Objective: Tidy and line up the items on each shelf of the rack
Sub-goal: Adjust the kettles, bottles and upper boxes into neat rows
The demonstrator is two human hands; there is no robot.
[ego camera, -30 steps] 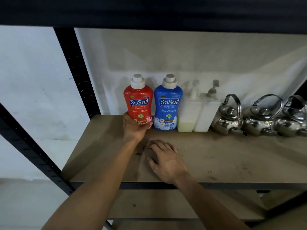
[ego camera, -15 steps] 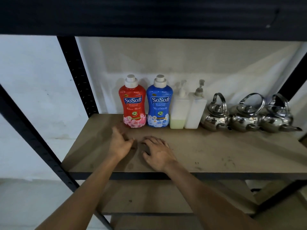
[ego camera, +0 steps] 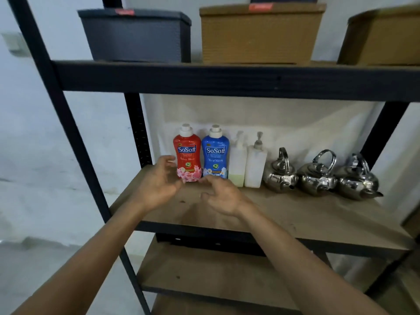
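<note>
A red SoSoft bottle (ego camera: 187, 153) and a blue SoSoft bottle (ego camera: 215, 154) stand side by side at the back left of the middle shelf (ego camera: 295, 214). Right of them are two white pump bottles (ego camera: 255, 165), then three steel kettles (ego camera: 318, 176) in a row. My left hand (ego camera: 159, 185) hovers just in front and left of the red bottle, fingers apart, holding nothing. My right hand (ego camera: 221, 195) hangs above the shelf board in front of the blue bottle, fingers loosely curled and empty.
On the upper shelf sit a dark grey box (ego camera: 136, 35) and two brown boxes (ego camera: 261, 32). Black rack posts (ego camera: 68, 123) frame the left side. A lower shelf board (ego camera: 216, 273) shows below. A white wall is behind.
My left hand let go of the red bottle. Both hands rose off the shelf board and the view pulled back, bringing the upper shelf's boxes into sight.
</note>
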